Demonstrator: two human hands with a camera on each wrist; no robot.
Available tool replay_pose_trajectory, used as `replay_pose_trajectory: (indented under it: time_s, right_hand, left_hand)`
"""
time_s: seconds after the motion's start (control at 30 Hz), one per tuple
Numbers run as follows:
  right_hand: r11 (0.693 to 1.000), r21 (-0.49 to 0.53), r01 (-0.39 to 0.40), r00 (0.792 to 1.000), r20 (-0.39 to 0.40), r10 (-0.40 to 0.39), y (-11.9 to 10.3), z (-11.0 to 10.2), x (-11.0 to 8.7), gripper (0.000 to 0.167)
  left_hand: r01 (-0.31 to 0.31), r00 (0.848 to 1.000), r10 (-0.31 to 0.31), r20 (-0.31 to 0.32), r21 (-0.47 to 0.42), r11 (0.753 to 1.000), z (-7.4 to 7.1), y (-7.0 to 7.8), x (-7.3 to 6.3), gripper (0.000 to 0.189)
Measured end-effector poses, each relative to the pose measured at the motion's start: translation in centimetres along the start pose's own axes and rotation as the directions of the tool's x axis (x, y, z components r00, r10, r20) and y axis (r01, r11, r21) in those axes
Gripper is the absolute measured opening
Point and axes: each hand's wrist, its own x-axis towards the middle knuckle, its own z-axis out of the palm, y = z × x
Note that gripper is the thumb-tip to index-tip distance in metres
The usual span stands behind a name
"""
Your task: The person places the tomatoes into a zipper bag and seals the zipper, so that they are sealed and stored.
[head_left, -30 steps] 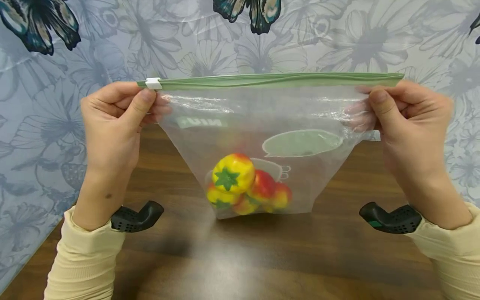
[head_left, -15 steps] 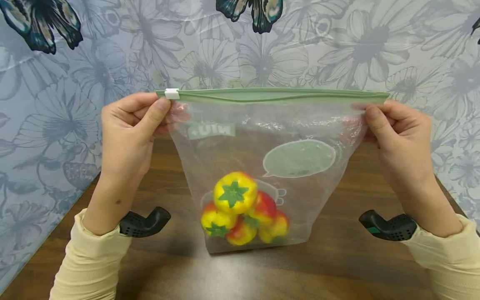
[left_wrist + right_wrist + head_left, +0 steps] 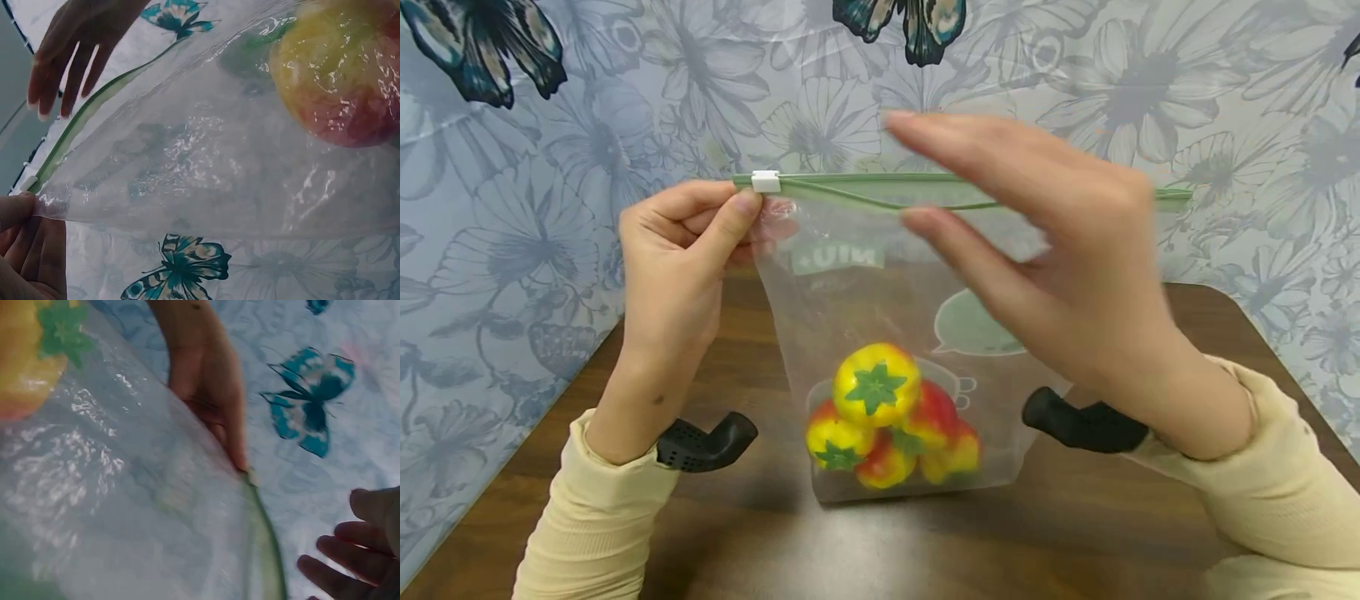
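Note:
A clear slider bag [image 3: 865, 308] stands on the table, its green zip edge [image 3: 835, 187] at the top and several yellow-and-red toy fruits [image 3: 876, 387] with green star-shaped tops inside. My left hand [image 3: 673, 250] pinches the bag's upper left corner, just under the white slider [image 3: 766, 181]. In front of the zip edge hovers my right hand [image 3: 1075, 242], thumb and fingers spread apart, hiding part of the bag's right side. The right wrist view shows the fingers [image 3: 356, 550] of that hand holding nothing, apart from the zip edge.
The brown wooden table [image 3: 880, 558] extends beneath the bag. Behind it hangs a pale floral cloth [image 3: 820, 117] with butterfly prints. A black wrist device [image 3: 707, 442] sits at each cuff.
My right hand has let go of the bag's upper right corner and swung left in front of the zip edge. The bag came lower and nearer, then my left hand shifted slightly right.

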Motion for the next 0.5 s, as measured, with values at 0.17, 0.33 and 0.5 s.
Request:
replay_pose_trajectory:
  time_s: [0.17, 0.33, 0.5]
  right_hand:
    - [0.981, -0.192, -0.023, 0.920, 0.379, 0.095, 1.9, 3.8, 2.2, 0.041]
    - [0.923, -0.381, -0.047, 0.851, 0.469, 0.237, 2.5, 6.5, 3.5, 0.033]
    - [0.901, -0.424, -0.087, 0.854, 0.435, 0.287, 2.6, 7.3, 3.9, 0.021]
  left_hand:
    - [-0.016, 1.000, 0.017, 0.026, -0.026, 1.000, 0.2, 0.1, 0.3, 0.016]
    - [-0.018, 0.998, 0.020, 0.053, -0.042, 0.999, 0.4, 0.2, 0.3, 0.016]
    - [-0.011, 0.996, 0.014, 0.090, -0.032, 0.999, 0.6, 0.2, 0.1, 0.018]
